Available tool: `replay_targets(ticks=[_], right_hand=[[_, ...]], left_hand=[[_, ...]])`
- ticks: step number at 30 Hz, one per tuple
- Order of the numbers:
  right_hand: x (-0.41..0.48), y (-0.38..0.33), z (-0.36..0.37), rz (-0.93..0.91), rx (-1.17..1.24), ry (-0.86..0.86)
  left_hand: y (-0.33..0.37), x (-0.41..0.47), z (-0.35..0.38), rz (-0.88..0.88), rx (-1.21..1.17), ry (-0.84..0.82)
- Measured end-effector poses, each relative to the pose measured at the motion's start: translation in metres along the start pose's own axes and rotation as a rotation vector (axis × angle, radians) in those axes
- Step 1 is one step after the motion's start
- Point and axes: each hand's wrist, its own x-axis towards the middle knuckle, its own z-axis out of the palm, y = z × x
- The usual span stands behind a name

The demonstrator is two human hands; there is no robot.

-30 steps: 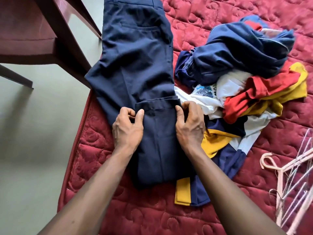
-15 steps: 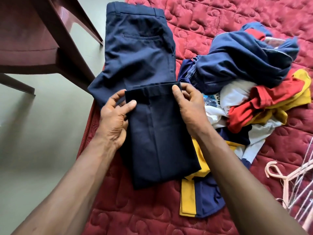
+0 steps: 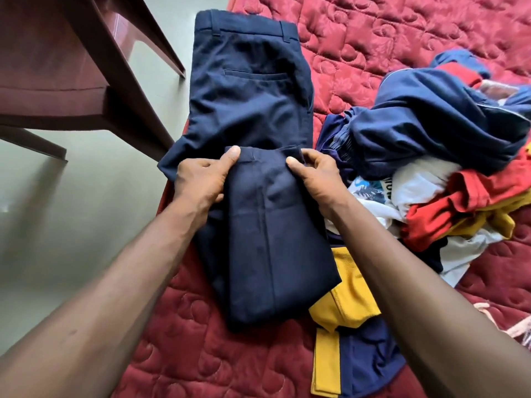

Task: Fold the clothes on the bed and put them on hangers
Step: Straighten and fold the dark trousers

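Dark navy trousers lie along the left edge of the red quilted bed, waistband at the far end. Their legs are folded back over themselves toward the waist. My left hand pinches the left corner of the folded hem, thumb on top. My right hand pinches the right corner the same way. To the right lies a heap of unfolded clothes: a blue jacket, white, red and yellow pieces. A pale hanger shows at the right edge, mostly cut off.
A dark red wooden table stands over the green floor left of the bed, its leg close to the trousers. A yellow and navy garment lies under the folded legs near my right forearm.
Both hands have carried the trouser hem farther up toward the waistband, making the folded part longer. The view has shifted, so most of the hangers have left the frame.
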Motion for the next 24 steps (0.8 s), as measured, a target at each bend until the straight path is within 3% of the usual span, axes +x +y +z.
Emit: replay_targets(ticks=[2,4,7,16,22,24], right_hand=[[0.001,0.002,-0.002,0.008,0.147,-0.023],[0.000,-0.003,-0.002,0.018,0.212,-0.020],[-0.018,-0.016,-0.009,0.066,0.061,-0.034],[-0.124,0.002,-0.059,0.279,-0.412,-0.574],[-0.171,0.054,-0.097,0.367,-0.540,-0.451],[-0.182,0.057,-0.103,0.322,-0.464,-0.396]], left_hand=[[0.008,0.005,0.005,-0.006,-0.112,0.014],[0.013,0.010,0.010,0.143,-0.230,0.071],[0.014,0.016,0.010,0.279,-0.351,0.150],[0.008,0.036,0.011,0.244,-0.254,0.205],[0.007,0.039,0.010,0.245,-0.210,0.194],[0.007,0.037,0.011,0.254,-0.200,0.199]])
